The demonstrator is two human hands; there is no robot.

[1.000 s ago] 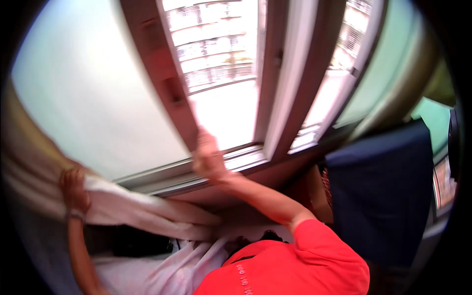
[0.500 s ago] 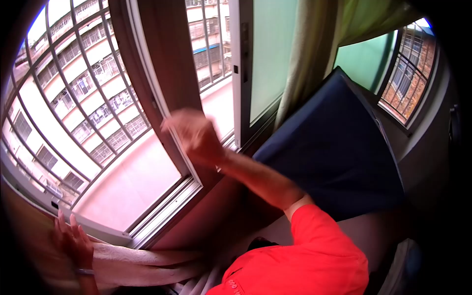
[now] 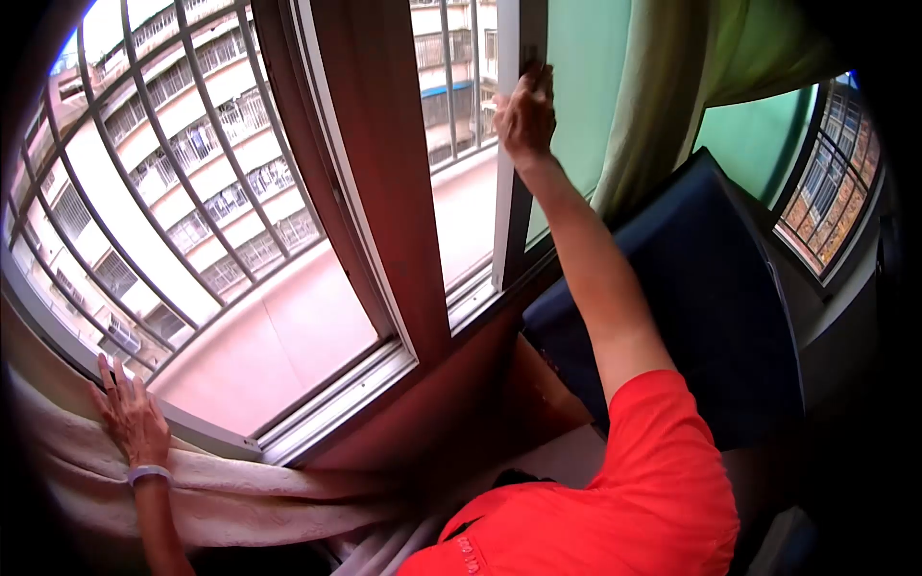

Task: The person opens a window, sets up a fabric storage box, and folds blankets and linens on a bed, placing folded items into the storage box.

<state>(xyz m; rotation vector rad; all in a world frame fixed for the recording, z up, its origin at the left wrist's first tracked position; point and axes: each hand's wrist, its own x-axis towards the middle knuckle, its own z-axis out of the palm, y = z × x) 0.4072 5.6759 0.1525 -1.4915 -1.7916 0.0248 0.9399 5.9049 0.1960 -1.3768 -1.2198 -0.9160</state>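
At the lower left, my left hand (image 3: 133,418) rests against the side frame (image 3: 197,429) of the near window, fingers stretched out, with a light band on the wrist. My right hand (image 3: 528,117) reaches out to the upper middle, where its fingers close around the upright metal edge of a sliding window sash (image 3: 511,206). Green-tinted glass (image 3: 581,96) fills that sash. A dark recessed latch shows just above the fingers, partly covered by them. Between the two window openings stands a reddish-brown post (image 3: 384,173).
Metal bars (image 3: 178,134) run outside, with a building beyond. The lower sill has a metal track (image 3: 341,398). A pale curtain (image 3: 279,494) bunches below my left hand; another curtain (image 3: 663,96) hangs right. A dark blue covered object (image 3: 711,298) stands by my right arm.
My right hand has moved away from beside the brown post, up and right, onto the sliding sash's edge. The left hand stays at the near frame. My view has shifted slightly.
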